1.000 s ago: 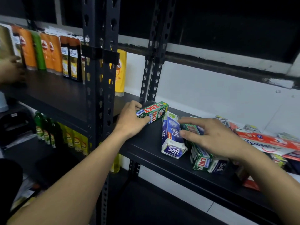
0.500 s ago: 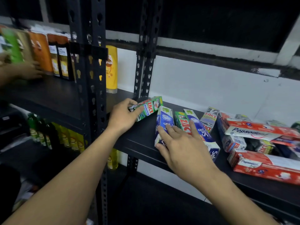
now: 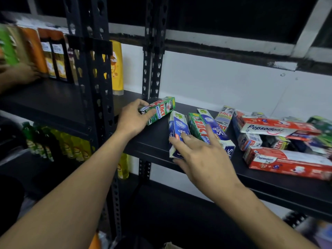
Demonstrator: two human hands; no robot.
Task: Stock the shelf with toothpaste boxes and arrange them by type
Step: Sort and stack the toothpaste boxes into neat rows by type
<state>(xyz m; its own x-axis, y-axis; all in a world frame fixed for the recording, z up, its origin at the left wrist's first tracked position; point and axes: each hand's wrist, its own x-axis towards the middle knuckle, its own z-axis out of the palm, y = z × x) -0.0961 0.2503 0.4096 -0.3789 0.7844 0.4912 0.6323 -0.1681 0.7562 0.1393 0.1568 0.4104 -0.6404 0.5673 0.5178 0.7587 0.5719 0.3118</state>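
Observation:
My left hand (image 3: 133, 118) grips a green Zact box (image 3: 159, 109) at the left end of the black shelf (image 3: 154, 141), near the upright post. My right hand (image 3: 199, 155) lies with fingers spread on a row of boxes: a blue Safi box (image 3: 177, 126) under the fingertips, a green Zact box (image 3: 196, 125) beside it and another blue Safi box (image 3: 216, 130). Farther right lie red Pepsodent boxes (image 3: 274, 128), one (image 3: 287, 162) near the front edge, mixed with smaller boxes.
A black perforated post (image 3: 97, 105) stands just left of my left hand. On the neighbouring shelf, bottles and a yellow Sunsilk bottle (image 3: 116, 69) stand upright; another person's hand (image 3: 21, 74) reaches among them. Green and yellow bottles (image 3: 59, 142) fill the shelf below.
My right hand has pushed the Safi and Zact boxes into a side-by-side row and slid toward the front edge. My left hand keeps the Zact box, shifted slightly toward the back.

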